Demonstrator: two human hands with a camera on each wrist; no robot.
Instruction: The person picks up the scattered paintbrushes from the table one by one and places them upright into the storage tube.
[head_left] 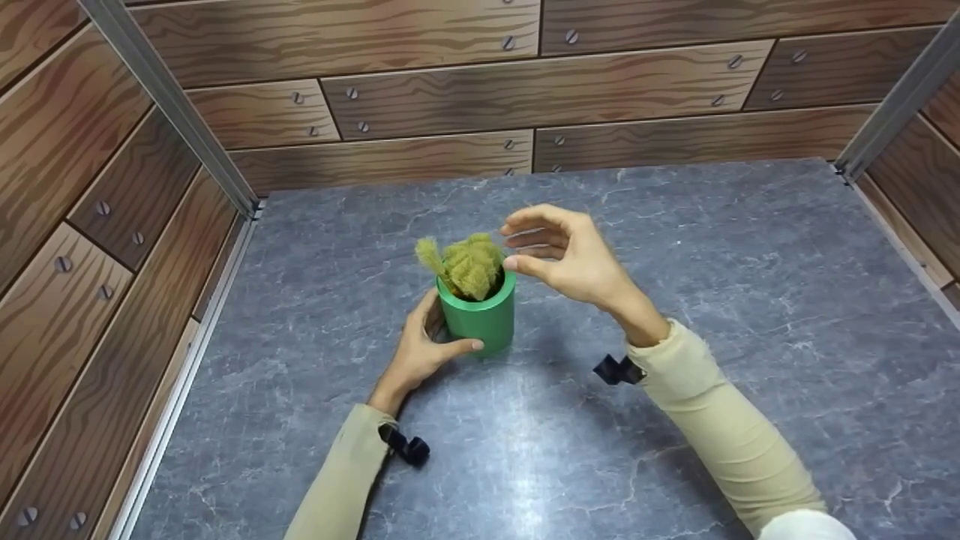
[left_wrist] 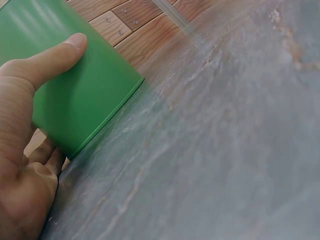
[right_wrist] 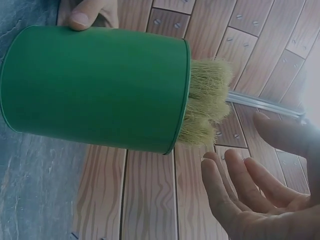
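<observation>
A green cylindrical pot (head_left: pixel 480 326) stands upright on the grey marbled table. Yellow-green bristly tufts (head_left: pixel 472 262) fill its mouth, and one thinner tuft (head_left: pixel 430 253) leans out over the left rim. My left hand (head_left: pixel 418 351) grips the pot low on its left side, the thumb across the front and the fingers round the back, partly hidden. In the left wrist view the pot's base (left_wrist: pixel 107 120) meets the tabletop. To the right of the rim hovers my right hand (head_left: pixel 581 259), fingers loosely bent and spread from the thumb, holding nothing. The right wrist view shows those fingers (right_wrist: pixel 242 185) apart from the tufts (right_wrist: pixel 205 100).
Wood-patterned panels (head_left: pixel 480 105) wall the table at the back and both sides. Metal posts (head_left: pixel 176 105) stand at the back corners. The marbled tabletop (head_left: pixel 720 247) stretches around the pot. A small black camera mount (head_left: pixel 619 370) sits on each wrist.
</observation>
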